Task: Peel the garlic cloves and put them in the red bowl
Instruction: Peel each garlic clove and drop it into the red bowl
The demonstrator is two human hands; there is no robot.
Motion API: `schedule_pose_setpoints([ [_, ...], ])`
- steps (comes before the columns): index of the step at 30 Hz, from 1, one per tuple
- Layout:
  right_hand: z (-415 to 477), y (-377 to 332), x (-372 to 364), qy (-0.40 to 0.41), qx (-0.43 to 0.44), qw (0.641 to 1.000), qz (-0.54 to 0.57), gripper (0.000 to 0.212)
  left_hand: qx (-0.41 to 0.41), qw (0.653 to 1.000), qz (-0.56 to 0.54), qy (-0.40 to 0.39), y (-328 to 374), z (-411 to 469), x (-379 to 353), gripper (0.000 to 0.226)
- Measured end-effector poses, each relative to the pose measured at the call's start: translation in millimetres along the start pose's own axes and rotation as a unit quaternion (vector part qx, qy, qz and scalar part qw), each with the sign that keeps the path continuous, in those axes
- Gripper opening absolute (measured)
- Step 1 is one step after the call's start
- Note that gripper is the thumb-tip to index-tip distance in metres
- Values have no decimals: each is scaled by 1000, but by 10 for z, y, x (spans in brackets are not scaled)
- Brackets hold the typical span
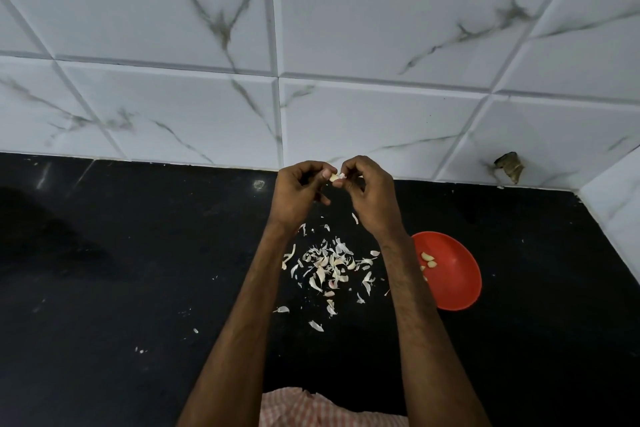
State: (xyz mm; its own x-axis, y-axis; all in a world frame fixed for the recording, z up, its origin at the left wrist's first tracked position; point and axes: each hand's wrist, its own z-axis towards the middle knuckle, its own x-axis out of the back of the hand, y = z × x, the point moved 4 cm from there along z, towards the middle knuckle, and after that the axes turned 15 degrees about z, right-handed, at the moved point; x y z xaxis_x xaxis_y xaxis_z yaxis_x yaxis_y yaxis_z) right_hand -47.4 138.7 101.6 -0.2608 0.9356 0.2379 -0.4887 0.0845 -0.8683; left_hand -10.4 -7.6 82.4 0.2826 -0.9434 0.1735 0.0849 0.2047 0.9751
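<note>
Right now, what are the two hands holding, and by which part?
One garlic clove, held up between both hands. The left hand pinches its left end; the right hand pinches its right end.

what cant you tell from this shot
Head view:
- Red bowl: its left part is behind the right forearm, so its clove count is unknown.
- Garlic clove: fingers of the left hand and right hand cover most; skin left unclear.
- Pile of skins: any whole cloves too small to tell.
</note>
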Motion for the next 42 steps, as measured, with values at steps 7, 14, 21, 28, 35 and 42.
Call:
schedule_pose_setpoints([
  [7, -41, -43, -22, -20, 3, 998, -57, 16, 9, 999, 34, 6, -41, 15, -19, 12],
  [14, -9, -98, 19, 50, 67, 988, -127, 9, 71, 992, -105, -9, -5, -27, -53, 16],
  [21, -12, -101, 40, 71, 72, 993, -68, 10, 81, 987, -111, -84, 46, -58, -118, 19],
  [28, -16, -119, 63, 117, 9, 990, 74, 10, 130, 972, -185, -57, -7, -67, -85, 21],
  [35, -54, 189, -10, 55, -114, 992, 4, 8, 137, 968, -203, -48, -85, -85, -39, 20],
  [42, -104, 256, -98, 52, -112, 989, -77, 13, 152, 972, -181, -16, -121, -92, -13, 22],
])
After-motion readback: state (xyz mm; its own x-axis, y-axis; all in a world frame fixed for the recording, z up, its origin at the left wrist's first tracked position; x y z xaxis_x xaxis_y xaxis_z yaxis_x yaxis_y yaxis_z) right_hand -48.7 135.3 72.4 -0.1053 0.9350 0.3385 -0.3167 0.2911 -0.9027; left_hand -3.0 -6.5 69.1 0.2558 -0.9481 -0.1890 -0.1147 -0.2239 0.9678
